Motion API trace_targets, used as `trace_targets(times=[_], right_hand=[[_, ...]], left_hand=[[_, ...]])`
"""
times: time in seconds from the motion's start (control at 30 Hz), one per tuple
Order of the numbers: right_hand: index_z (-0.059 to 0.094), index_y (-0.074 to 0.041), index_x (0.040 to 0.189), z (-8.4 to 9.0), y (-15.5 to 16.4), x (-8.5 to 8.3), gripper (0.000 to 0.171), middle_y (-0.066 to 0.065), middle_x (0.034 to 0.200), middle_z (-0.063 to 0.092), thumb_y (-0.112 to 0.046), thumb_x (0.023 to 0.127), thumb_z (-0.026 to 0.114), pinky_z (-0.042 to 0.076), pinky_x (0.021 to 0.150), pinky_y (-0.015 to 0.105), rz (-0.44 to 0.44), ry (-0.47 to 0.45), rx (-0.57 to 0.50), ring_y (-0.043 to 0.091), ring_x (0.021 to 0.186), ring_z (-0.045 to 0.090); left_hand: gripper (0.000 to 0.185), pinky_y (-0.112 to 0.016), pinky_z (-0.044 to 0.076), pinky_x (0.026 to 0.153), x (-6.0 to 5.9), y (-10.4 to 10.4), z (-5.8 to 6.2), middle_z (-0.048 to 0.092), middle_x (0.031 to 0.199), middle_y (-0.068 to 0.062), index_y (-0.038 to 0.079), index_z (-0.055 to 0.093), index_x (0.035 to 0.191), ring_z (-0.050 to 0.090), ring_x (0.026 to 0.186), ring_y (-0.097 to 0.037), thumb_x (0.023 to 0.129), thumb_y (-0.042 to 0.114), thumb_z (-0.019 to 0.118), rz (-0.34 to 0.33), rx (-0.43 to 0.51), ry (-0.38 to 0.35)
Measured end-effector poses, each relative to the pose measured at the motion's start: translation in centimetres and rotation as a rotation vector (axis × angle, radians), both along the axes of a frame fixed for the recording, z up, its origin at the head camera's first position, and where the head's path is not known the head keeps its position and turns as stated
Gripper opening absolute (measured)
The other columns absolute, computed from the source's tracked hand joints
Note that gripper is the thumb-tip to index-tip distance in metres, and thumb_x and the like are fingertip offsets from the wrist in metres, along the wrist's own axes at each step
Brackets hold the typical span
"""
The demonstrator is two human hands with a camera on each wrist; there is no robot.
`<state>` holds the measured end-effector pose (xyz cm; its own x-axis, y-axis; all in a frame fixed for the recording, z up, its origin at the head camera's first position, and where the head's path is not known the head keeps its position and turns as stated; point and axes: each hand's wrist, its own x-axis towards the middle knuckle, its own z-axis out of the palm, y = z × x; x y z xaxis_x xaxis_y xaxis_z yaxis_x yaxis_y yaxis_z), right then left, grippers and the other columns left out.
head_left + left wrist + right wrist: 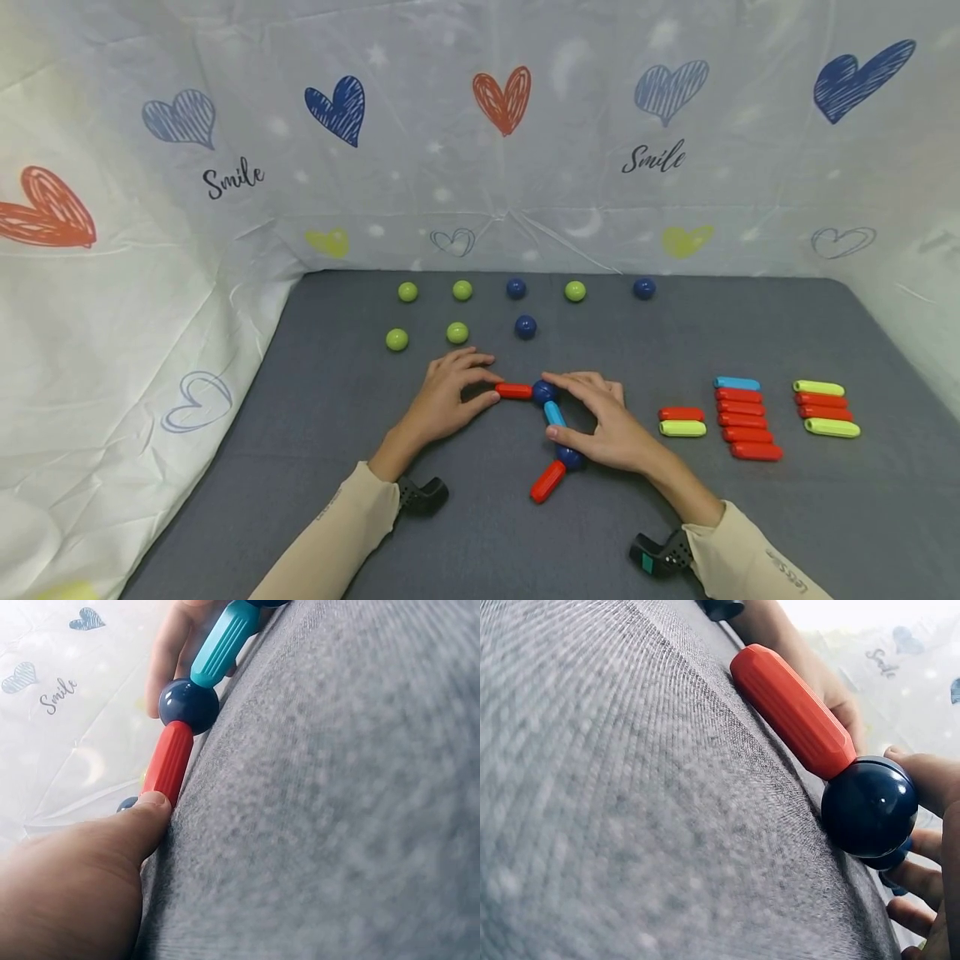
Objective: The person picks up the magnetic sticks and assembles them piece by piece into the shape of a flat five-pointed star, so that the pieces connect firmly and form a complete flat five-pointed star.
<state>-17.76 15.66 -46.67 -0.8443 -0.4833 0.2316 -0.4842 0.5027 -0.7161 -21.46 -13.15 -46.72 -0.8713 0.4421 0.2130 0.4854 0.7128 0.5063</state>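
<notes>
A chain of magnetic pieces lies on the grey mat [300, 467]. It runs from a red stick [513, 390] to a dark blue ball [543, 392], a light blue stick [554, 413], a second blue ball [568, 456] and a lower red stick [548, 481]. My left hand [450, 400] pinches the left end of the upper red stick [169, 761], thumb against its tip. My right hand [607, 425] curls over the light blue stick, index finger reaching the upper ball and thumb beside the lower ball [868, 806], next to the lower red stick [791, 709].
Several loose green balls [408, 292] and blue balls [516, 288] sit in rows at the back of the mat. Red, green and light blue sticks lie in three stacks at the right [746, 421]. A white heart-printed sheet [112, 333] walls in the left, back and right.
</notes>
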Motion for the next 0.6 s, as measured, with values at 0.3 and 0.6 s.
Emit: trace_targets(times=[0.3, 0.6], right_hand=[[0.053, -0.021, 0.148, -0.02, 0.0, 0.18, 0.066, 0.005, 0.139, 0.055, -0.038, 0.089, 0.078, 0.025, 0.092, 0.044, -0.032, -0.017, 0.005, 0.024, 0.127, 0.043], [0.058, -0.019, 0.14, -0.14, 0.05, 0.01, 0.058, 0.001, 0.14, 0.057, -0.035, 0.089, 0.078, 0.027, 0.093, 0.043, -0.039, -0.023, -0.034, 0.023, 0.126, 0.044]], left_hand=[[0.023, -0.058, 0.029, 0.115, 0.04, 0.03, -0.22, 0.057, 0.148, -0.004, 0.028, 0.076, 0.116, 0.039, 0.148, -0.031, 0.095, 0.036, 0.072, 0.016, 0.001, 0.031], [0.022, -0.058, 0.028, 0.116, -0.01, 0.0, -0.24, 0.057, 0.148, -0.004, 0.028, 0.076, 0.116, 0.038, 0.148, -0.03, 0.096, 0.036, 0.072, 0.012, 0.005, 0.027]])
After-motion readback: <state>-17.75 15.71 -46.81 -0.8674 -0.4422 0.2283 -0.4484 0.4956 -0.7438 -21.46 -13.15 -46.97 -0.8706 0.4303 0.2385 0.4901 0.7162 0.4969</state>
